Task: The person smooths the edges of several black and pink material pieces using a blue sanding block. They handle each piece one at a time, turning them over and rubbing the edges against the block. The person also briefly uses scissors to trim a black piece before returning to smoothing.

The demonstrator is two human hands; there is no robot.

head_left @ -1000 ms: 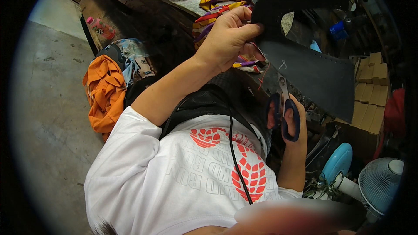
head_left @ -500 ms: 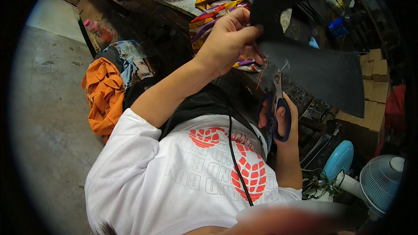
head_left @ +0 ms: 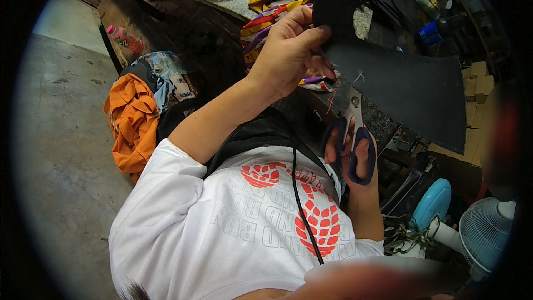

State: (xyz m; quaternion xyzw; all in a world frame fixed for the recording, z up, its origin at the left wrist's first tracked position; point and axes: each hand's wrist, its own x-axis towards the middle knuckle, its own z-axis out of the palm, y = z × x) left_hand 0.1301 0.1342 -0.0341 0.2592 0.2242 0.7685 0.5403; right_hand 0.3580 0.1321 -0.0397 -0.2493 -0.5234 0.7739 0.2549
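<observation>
Between the thumb and fingers of my left hand (head_left: pixel 297 50) is the edge of a black curved sheet (head_left: pixel 411 80), a thin flat piece with a wide rounded cut-out. A small pale mark shows near its lower edge. My right hand (head_left: pixel 360 158) has its fingers through the dark blue handles of a pair of scissors (head_left: pixel 355 128). The scissors point up at the sheet's lower edge, with their handles spread apart. Their blade tips are hard to make out against the sheet. A short red thread (head_left: pixel 332 99) hangs just below my left fingers.
Patterned yellow, red and purple cloth (head_left: pixel 277 0) lies on the bench beyond my left hand. Orange cloth (head_left: pixel 133 125) is piled at the left near a pink bottle (head_left: pixel 125 39). Cardboard boxes (head_left: pixel 474 116) stack at the right, above a white fan (head_left: pixel 491 230).
The scissors' handles have spread wider and turned slightly. The black sheet has shifted a little, tilting as my left hand moved slightly. A blurred dark red shape has come in at the right edge.
</observation>
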